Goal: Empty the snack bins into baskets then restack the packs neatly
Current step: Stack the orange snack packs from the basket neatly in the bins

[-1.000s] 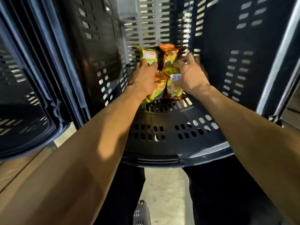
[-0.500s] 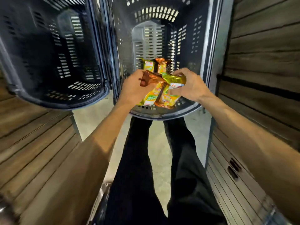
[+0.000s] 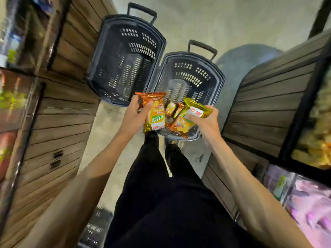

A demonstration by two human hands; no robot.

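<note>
My left hand (image 3: 133, 116) grips an orange and gold snack pack (image 3: 155, 111) by its upper edge. My right hand (image 3: 206, 122) holds a gold pack with a white label (image 3: 196, 109), and an orange pack (image 3: 180, 125) hangs under it. A small pack (image 3: 172, 109) shows between the two hands; whether it is held or lies in the basket I cannot tell. Both hands hover over the near rim of the right black basket (image 3: 217, 81). The left black basket (image 3: 100, 68) stands beside it, holding nothing I can see.
Both baskets stand on a pale floor (image 3: 180, 20) in a narrow aisle, handles at the far end. Wooden slatted shelf fronts (image 3: 59, 122) close in on the left and right (image 3: 265, 108). Bins of snack packs (image 3: 315, 145) sit at the right. Another basket (image 3: 93, 230) lies by my legs.
The view has pulled back and up from inside the basket. Both hands have lifted the packs out above the right basket's rim, and the aisle and both baskets have come into sight.
</note>
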